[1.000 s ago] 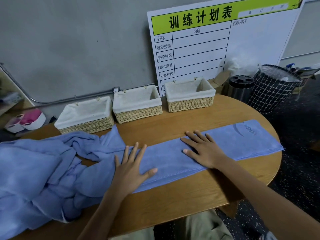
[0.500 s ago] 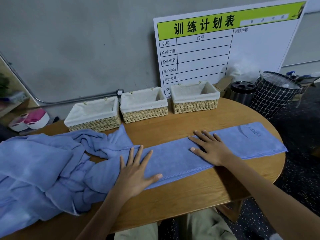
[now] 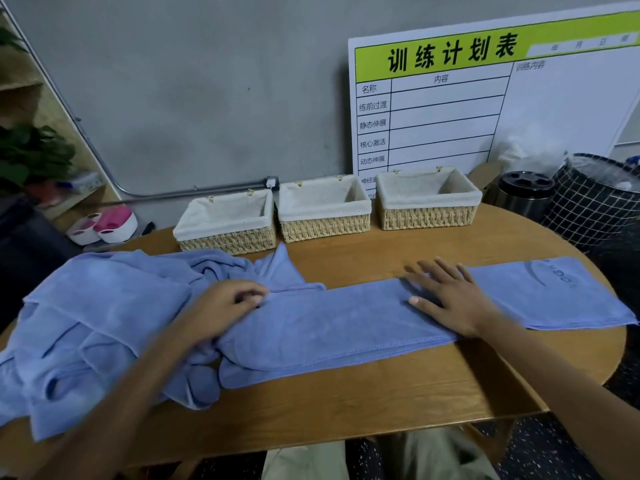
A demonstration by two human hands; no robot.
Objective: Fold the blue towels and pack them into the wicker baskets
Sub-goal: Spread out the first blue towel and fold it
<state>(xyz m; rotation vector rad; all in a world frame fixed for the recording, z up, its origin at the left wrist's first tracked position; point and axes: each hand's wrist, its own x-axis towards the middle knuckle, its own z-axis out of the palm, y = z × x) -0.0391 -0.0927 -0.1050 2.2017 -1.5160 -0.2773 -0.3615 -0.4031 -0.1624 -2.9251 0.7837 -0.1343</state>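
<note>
1. The step in hand looks like folding: one blue towel (image 3: 346, 327) lies as a long, narrow strip across the table (image 3: 346, 403), its right end reaching the table's right edge.
2. The right hand (image 3: 450, 299) lies flat on the strip, fingers (image 3: 429, 271) straight and spread, pressing the cloth down.
3. The left hand (image 3: 221, 306) sits at the strip's left end, its fingers curled and seemingly pinching the cloth where it meets the heap of blue towels (image 3: 104, 327).
4. Three wicker baskets (image 3: 325, 230), lined in white, stand in a row at the back of the table with nothing inside.
5. Next, the left end probably needs pulling free of the heap and carrying over toward the right, while the right hand keeps the strip from sliding.
</note>
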